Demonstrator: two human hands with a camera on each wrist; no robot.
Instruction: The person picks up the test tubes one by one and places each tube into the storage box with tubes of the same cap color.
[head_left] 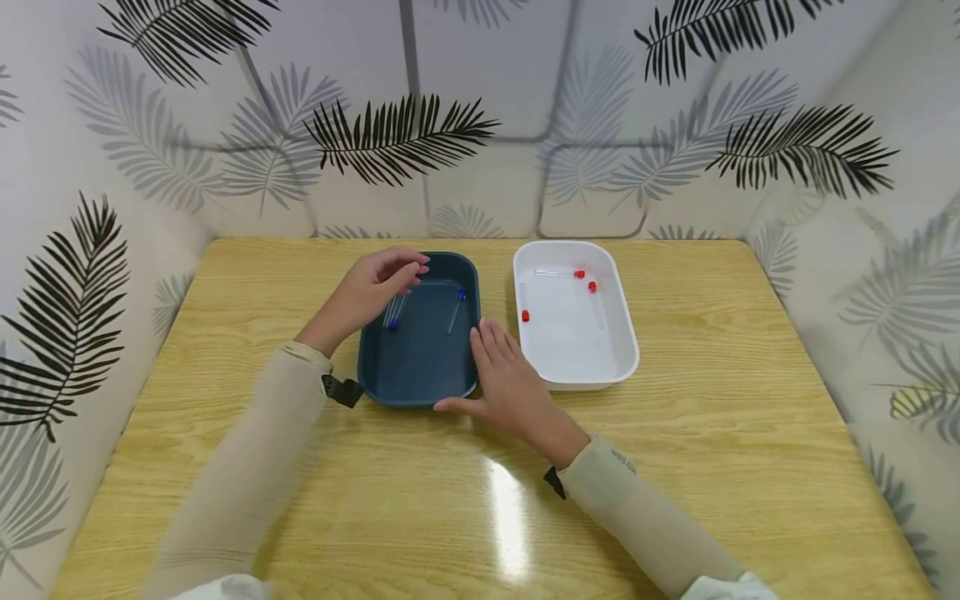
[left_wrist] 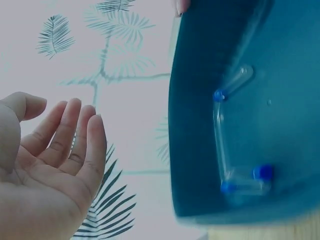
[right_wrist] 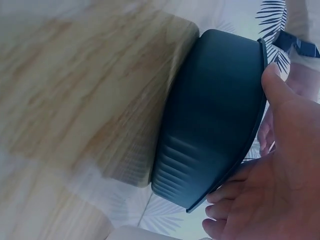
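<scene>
My left hand (head_left: 375, 285) is raised over the back left part of a dark blue tray (head_left: 423, 367). In the left wrist view its fingers (left_wrist: 92, 155) are loosely bent, with nothing in them. At the tray's front right corner is my right hand (head_left: 510, 387), its fingers along the right side. Its thumb (right_wrist: 277, 87) lies on the front rim in the right wrist view. Inside the blue tray lie clear tubes with blue caps: one tube (head_left: 456, 312) near the right wall and a cluster under the left hand, where a blue cap (head_left: 393, 325) shows.
A white tray (head_left: 577, 367) stands right of the blue one. It contains clear tubes with red caps, such as this red cap (head_left: 592, 287). Both trays are on a wooden table (head_left: 420, 500), with a leaf-patterned curtain (head_left: 480, 192) behind it.
</scene>
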